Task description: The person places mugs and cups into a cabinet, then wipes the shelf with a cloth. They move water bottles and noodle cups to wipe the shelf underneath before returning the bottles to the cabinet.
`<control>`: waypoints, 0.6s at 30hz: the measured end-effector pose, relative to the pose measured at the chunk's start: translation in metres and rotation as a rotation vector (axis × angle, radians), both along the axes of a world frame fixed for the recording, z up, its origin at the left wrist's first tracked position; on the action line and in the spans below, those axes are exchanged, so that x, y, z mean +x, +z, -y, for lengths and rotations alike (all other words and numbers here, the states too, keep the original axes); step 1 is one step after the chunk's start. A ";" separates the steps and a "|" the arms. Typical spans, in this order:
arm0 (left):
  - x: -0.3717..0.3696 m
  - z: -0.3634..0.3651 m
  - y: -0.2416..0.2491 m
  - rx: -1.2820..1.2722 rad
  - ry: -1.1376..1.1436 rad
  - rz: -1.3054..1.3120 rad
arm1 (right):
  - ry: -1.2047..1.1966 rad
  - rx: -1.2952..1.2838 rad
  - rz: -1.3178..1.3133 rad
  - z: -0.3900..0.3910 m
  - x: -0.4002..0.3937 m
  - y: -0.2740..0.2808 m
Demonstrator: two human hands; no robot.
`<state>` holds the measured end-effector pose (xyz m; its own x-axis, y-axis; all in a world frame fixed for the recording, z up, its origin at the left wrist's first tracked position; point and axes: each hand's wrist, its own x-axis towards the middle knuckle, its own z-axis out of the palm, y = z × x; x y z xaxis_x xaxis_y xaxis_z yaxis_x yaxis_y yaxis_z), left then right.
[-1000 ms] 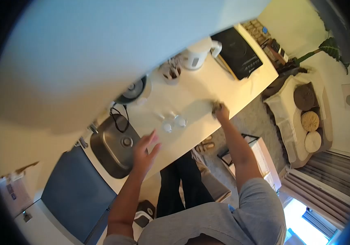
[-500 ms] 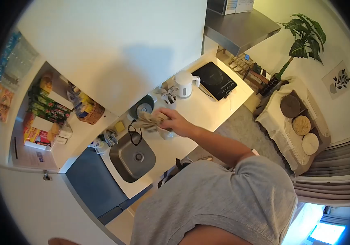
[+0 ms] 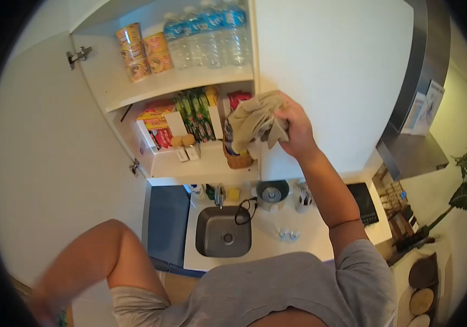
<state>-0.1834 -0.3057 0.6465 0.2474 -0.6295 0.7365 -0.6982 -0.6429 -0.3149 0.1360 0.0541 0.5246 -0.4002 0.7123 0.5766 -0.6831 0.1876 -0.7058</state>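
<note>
Head view, right hand: your right hand [image 3: 294,126] is raised in front of the open cupboard, fingers closed around one crumpled beige cloth [image 3: 255,121].
Head view, cloth: the cloth hangs from your grip, bunched, at the edge of the closed white cupboard door [image 3: 331,71] and just in front of the lower shelf.
Head view, left hand: your left arm [image 3: 97,261] bends down at the bottom left; the hand itself is blurred at the frame's edge, so you cannot tell whether its fingers are open or closed.
Head view, upper shelf: four clear plastic water bottles with blue labels [image 3: 206,35] stand in a row; beside them a stack of yellow tins [image 3: 143,52], their number too small to count surely.
Head view, lower shelf: red and green food packets [image 3: 190,114] stand upright, and one brown woven basket [image 3: 238,160] sits just under the cloth.
Head view, counter below: one steel sink [image 3: 223,231], one round grey cooker [image 3: 271,193], one white cup of utensils [image 3: 303,200], two small clear glasses [image 3: 288,235], one black induction hob [image 3: 365,203].
Head view, right side: one steel extractor hood [image 3: 416,109].
</note>
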 end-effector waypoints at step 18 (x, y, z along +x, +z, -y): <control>0.087 -0.587 0.057 -0.873 1.685 0.428 | -1.505 0.969 1.669 -0.226 -0.109 0.250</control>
